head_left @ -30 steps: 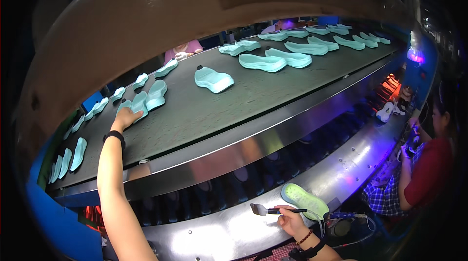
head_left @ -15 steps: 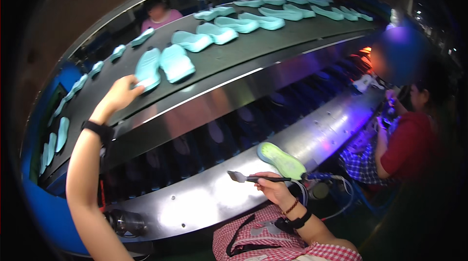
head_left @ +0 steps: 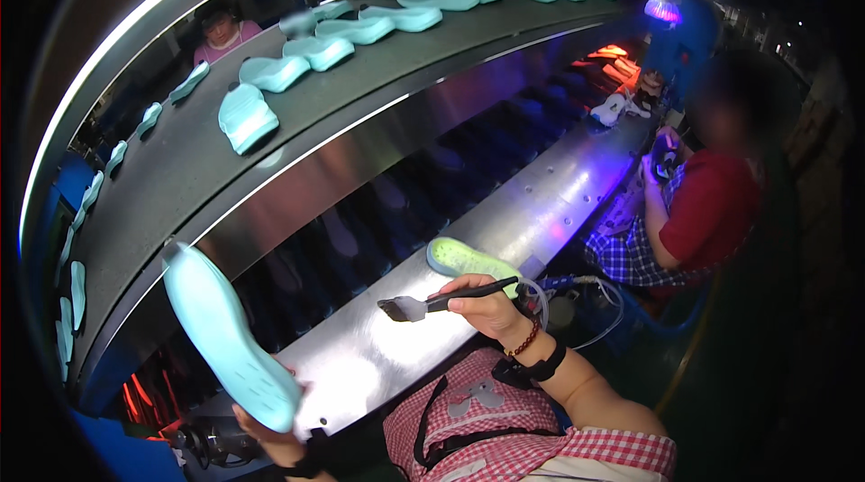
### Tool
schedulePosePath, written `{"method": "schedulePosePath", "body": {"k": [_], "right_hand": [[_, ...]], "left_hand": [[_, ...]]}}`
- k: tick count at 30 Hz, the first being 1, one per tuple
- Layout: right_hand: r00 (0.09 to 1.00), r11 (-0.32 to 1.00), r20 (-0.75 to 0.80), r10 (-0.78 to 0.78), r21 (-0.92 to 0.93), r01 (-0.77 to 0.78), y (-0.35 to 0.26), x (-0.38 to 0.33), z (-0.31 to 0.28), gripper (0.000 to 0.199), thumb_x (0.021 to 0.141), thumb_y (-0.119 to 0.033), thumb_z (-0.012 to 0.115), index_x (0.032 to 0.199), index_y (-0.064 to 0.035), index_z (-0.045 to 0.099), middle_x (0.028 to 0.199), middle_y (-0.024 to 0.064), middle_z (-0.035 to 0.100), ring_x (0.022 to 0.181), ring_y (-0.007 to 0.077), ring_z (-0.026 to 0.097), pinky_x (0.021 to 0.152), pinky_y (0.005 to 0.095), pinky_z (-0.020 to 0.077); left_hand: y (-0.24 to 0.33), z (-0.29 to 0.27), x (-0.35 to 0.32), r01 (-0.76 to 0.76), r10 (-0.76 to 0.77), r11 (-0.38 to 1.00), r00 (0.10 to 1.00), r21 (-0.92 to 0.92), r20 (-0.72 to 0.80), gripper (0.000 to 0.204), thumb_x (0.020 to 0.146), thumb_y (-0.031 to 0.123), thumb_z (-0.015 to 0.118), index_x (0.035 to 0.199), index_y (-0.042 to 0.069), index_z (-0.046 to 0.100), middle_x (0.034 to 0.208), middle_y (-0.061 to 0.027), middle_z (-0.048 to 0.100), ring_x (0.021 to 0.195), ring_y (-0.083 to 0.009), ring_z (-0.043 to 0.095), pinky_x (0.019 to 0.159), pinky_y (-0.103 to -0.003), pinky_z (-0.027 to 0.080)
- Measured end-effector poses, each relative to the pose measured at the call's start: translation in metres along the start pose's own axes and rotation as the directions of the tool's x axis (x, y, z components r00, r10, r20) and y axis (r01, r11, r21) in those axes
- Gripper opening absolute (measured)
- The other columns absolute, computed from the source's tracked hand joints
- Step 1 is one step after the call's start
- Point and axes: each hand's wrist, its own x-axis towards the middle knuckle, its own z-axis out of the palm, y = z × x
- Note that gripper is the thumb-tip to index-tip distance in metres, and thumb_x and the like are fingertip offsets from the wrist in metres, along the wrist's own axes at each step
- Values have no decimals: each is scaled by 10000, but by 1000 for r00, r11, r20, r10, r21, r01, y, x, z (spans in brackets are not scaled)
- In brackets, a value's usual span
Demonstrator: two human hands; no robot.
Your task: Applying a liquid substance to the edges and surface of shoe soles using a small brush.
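Turquoise sole (head_left: 225,333) in my left hand (head_left: 270,439), brush (head_left: 439,303) in my right hand (head_left: 494,309).
My left fingers grip the sole's lower end, by the left end of the steel ledge (head_left: 360,351); my right fingers pinch the brush above the ledge, where a yellow-green sole (head_left: 464,259) rests.

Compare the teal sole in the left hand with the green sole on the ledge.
Colour: the teal sole is pale blue-green; the green sole is yellow-green with a grey-blue edge.
Pose: the teal sole is held up at a slant in the left hand; the green sole lies on the ledge.
View: the teal sole looks larger, probably being nearer the camera, than the green sole.
Shared: both are long, foot-shaped.
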Motion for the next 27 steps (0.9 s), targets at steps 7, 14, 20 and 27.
{"method": "schedulePosePath", "body": {"k": [7,14,20,27], "right_hand": [[932,921,70,357,-191,-338,48,6,34,228,747,-40,651,958,36,616,914,113,643,858,152,603,807,249,455],[920,894,36,390,-253,-370,81,27,32,197,760,-31,624,949,25,622,868,90,644,802,133,601,754,246,471],[949,867,-14,315,-402,-294,78,51,67,197,742,-55,657,927,11,639,875,87,639,819,120,586,720,236,470],[845,468,525,99,-775,426,66,19,97,208,676,-103,693,877,-52,672,710,84,618,658,198,579,617,284,448]], "left_hand": [[-133,-23,-32,127,-326,819,906,-560,-271,715,794,612,447,1273,84,389,1194,-141,496,1099,-337,464,957,-495,343],[-128,23,-12,233,-401,731,907,-641,-128,876,741,764,223,1292,98,363,1164,-200,485,1011,-381,507,913,-592,345],[-134,24,-15,122,-386,791,860,-600,-334,729,819,634,220,1263,80,386,1135,-164,512,1004,-333,527,909,-514,384],[-120,15,-12,24,-289,897,789,-442,-542,655,838,582,235,1256,105,401,1192,-95,487,1115,-245,457,949,-412,363]]}}
